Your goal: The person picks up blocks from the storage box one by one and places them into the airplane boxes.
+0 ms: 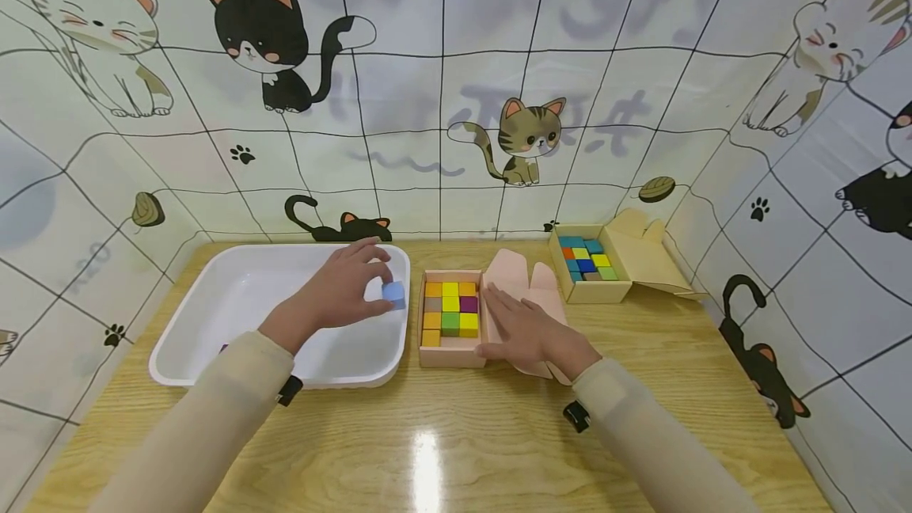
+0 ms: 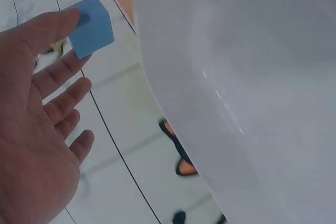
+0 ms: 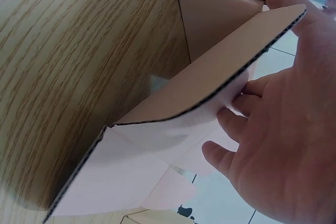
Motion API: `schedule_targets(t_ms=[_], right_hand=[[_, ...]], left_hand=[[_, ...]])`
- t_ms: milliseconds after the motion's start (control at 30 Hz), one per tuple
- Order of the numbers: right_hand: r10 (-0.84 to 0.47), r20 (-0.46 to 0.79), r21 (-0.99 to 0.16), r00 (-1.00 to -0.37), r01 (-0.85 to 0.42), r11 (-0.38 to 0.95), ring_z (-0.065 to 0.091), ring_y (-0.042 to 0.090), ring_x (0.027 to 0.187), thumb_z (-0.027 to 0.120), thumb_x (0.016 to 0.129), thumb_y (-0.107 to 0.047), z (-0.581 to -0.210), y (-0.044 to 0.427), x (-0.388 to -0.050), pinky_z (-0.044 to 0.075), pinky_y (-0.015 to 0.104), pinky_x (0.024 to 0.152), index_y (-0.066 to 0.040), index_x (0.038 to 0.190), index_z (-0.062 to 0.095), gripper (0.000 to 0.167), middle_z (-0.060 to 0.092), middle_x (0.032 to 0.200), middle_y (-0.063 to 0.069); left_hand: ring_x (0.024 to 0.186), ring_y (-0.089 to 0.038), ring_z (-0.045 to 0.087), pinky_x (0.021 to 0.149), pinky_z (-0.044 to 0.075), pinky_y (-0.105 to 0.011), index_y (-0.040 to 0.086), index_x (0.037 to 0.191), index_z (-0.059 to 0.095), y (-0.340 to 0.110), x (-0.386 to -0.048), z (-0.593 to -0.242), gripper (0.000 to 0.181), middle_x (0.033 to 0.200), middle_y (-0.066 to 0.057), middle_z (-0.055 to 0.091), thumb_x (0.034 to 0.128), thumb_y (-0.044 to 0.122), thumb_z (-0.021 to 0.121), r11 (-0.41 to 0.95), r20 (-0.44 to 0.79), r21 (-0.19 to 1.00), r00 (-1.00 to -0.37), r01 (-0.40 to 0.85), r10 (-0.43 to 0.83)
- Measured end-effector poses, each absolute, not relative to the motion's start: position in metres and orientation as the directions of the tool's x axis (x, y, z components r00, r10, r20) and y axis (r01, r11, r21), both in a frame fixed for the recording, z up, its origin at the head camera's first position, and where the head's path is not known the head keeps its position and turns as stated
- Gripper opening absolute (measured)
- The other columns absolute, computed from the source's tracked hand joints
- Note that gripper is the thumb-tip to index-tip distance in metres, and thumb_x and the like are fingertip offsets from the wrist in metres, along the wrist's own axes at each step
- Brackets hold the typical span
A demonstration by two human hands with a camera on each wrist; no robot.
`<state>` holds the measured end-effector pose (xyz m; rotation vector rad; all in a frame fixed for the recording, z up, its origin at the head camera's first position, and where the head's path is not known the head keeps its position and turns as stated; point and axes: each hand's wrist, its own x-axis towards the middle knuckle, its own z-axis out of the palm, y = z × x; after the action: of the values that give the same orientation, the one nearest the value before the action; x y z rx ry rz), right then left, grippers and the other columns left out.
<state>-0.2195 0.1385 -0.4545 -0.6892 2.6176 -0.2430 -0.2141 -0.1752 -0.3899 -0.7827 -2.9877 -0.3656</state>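
Between thumb and fingertips, my left hand (image 1: pixel 347 285) pinches a light blue cube (image 1: pixel 393 295) above the right rim of the white basin (image 1: pixel 214 275). The left wrist view shows the same blue cube (image 2: pixel 92 27) clasped by the thumb and a finger. A pink cardboard box (image 1: pixel 452 359) stands just right of the basin, holding rows of coloured cubes (image 1: pixel 450 303), with a gap at its near end. My right hand (image 1: pixel 523 327) rests at that box's right edge and on its folded-out lid (image 1: pixel 549 291), fingers extended. In the right wrist view the fingers touch the cardboard flap (image 3: pixel 226 66).
A yellowish open box (image 1: pixel 591 293) with coloured cubes sits at the back right, its lid (image 1: pixel 651 256) spread to the right. Inside the basin, a purple bit (image 1: pixel 224 347) shows beside the left sleeve. A cat-patterned sheet (image 1: pixel 399 101) walls the wooden table (image 1: pixel 499 442).
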Motion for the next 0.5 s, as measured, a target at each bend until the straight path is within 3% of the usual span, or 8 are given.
schedule_targets(t_ms=[267,500], right_hand=[[-0.504,-0.357,-0.28,-0.786,-0.425,0.861,0.004,0.021,0.155,0.05,0.083,-0.075,-0.454,0.138,-0.22,0.014,0.051,0.124,-0.019,0.158,0.002,0.105,0.0,0.167,0.001],[-0.518,-0.35,-0.277,-0.78,-0.442,0.853,0.005,0.022,0.155,0.048,0.084,-0.075,-0.453,0.14,-0.221,0.014,0.052,0.124,-0.016,0.158,0.001,0.106,-0.001,0.166,0.002]], left_hand=[[0.147,-0.029,0.029,0.119,0.027,-0.053,0.019,0.104,0.071,-0.115,-0.214,-0.399,0.032,0.136,-0.005,0.057,0.0835,0.044,0.072,0.801,-0.002,0.191,-0.815,0.568,0.579],[0.147,-0.026,0.027,0.121,0.025,-0.05,0.021,0.109,0.073,-0.09,-0.215,-0.422,0.032,0.138,-0.004,0.055,0.0853,0.042,0.071,0.795,-0.098,0.19,-0.795,0.575,0.599]])
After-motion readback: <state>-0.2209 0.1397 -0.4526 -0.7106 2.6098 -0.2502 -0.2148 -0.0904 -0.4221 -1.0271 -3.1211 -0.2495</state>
